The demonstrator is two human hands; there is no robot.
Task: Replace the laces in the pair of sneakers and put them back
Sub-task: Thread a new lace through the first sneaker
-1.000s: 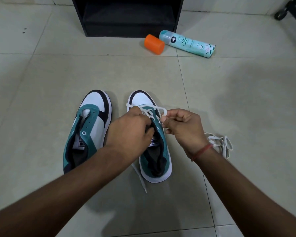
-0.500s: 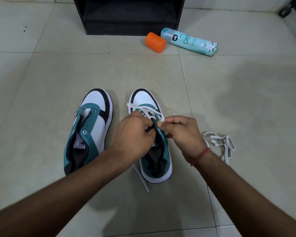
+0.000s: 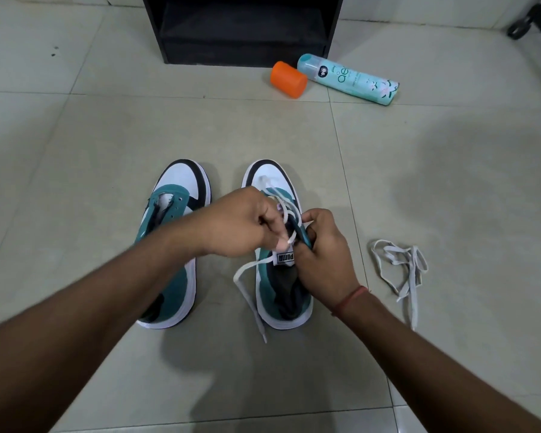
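White lace [image 3: 289, 210] is pinched by left hand [image 3: 241, 223] above right sneaker [image 3: 278, 276] on floor [image 3: 107, 135]; its eyelet flap is gripped by right hand [image 3: 324, 251]; unlaced left sneaker [image 3: 172, 232] beside; spare lace [image 3: 400, 270] lies near

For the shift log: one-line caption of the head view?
Both hands, left and right, thread a white flat lace through the right teal-and-white sneaker; left teal-and-white sneaker unlaced.
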